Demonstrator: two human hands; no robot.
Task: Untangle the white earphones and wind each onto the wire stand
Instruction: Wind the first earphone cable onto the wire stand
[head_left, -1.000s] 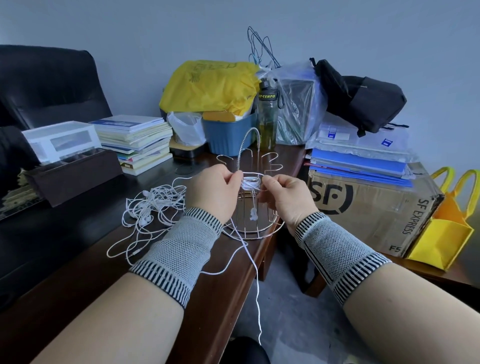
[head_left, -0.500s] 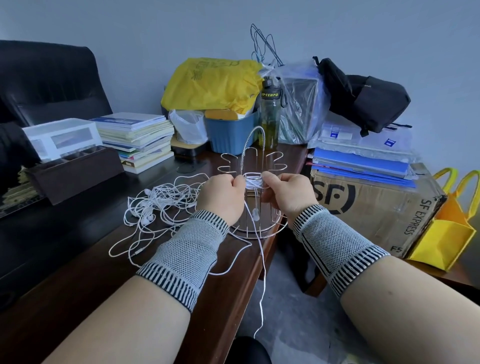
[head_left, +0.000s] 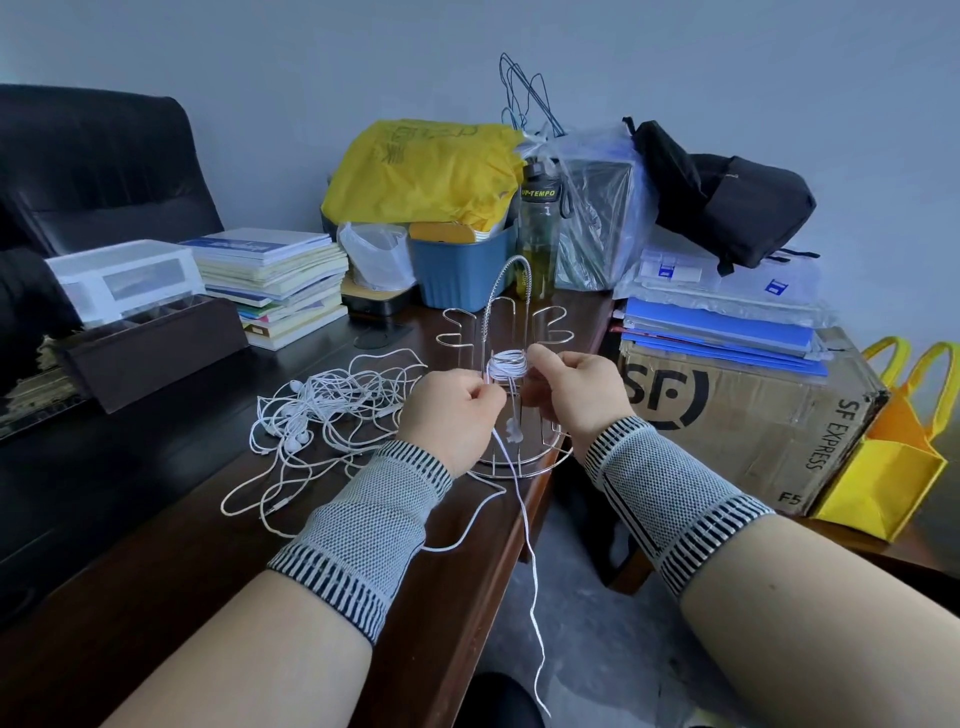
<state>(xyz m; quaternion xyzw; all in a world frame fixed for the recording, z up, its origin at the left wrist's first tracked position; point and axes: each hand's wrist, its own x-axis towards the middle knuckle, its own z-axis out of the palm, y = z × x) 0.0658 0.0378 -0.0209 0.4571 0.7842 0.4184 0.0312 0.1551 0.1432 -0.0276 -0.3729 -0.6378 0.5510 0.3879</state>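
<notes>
A chrome wire stand (head_left: 519, 462) sits at the dark wooden table's front corner. A white earphone cable coil (head_left: 508, 365) is wound on one of its near arms, with an earbud (head_left: 511, 431) hanging below. My left hand (head_left: 451, 415) pinches the loose cable just left of the coil. My right hand (head_left: 576, 395) pinches the coil from the right. The cable's free end (head_left: 535, 623) hangs over the table edge toward the floor. A tangled heap of white earphones (head_left: 322, 410) lies on the table left of my hands.
Behind the stand are a blue bin (head_left: 462, 270), a water bottle (head_left: 540, 228), a yellow bag (head_left: 421, 171) and stacked books (head_left: 275, 280). A cardboard box (head_left: 743, 415) topped with folders stands to the right, and a brown tray (head_left: 156, 348) sits at the left.
Both hands stayed at the coil while my left hand dropped slightly below it with the cable. The hanging cable end has swung a little.
</notes>
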